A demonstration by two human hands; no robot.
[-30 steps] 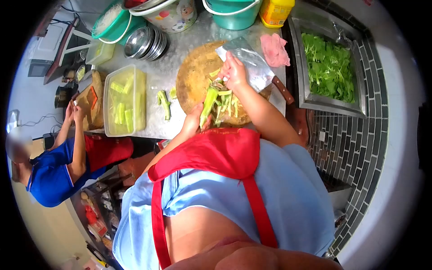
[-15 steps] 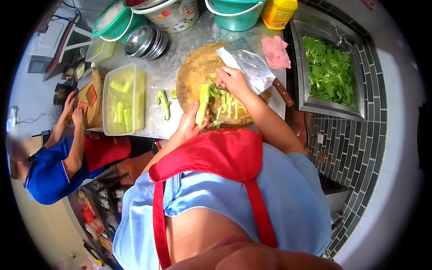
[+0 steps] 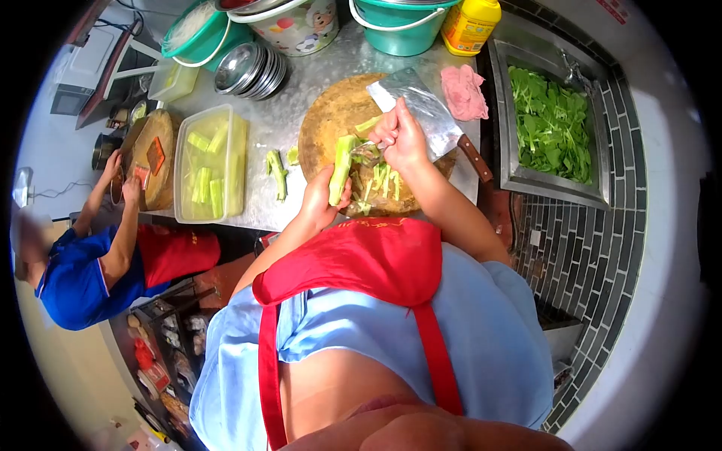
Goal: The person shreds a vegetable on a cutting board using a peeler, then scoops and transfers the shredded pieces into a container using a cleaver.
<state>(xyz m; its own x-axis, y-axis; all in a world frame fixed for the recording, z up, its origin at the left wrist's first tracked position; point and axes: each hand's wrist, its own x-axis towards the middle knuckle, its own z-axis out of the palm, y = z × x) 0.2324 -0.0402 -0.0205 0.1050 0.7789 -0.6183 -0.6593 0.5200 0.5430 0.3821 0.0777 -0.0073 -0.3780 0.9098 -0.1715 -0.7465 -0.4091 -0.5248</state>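
Note:
My left hand (image 3: 322, 201) is closed around the lower part of a thick pale green vegetable stem (image 3: 343, 167), held tilted over the near left of the round wooden chopping board (image 3: 323, 120). Close to the stem's upper right side, my right hand (image 3: 402, 137) is curled with its thumb raised. A thin, dark tool seems to stick out from its fingers towards the stem, but its kind is hidden. Pale green peelings (image 3: 385, 180) lie on the board below that hand. A cleaver (image 3: 421, 105) rests flat across the board's far right edge, its brown handle pointing right.
Left of the board are stem pieces (image 3: 277, 177) and a clear tub (image 3: 238, 169) holding cut stems. Stacked metal bowls (image 3: 259, 84), buckets and a yellow bottle (image 3: 468, 30) stand behind. Right are a pink cloth (image 3: 464, 92) and a sink of greens (image 3: 553, 124). A co-worker (image 3: 90, 263) works at far left.
My right hand has turned thumb-up and shifted slightly right, away from the stem. My left hand keeps its hold. The whole view has moved slightly.

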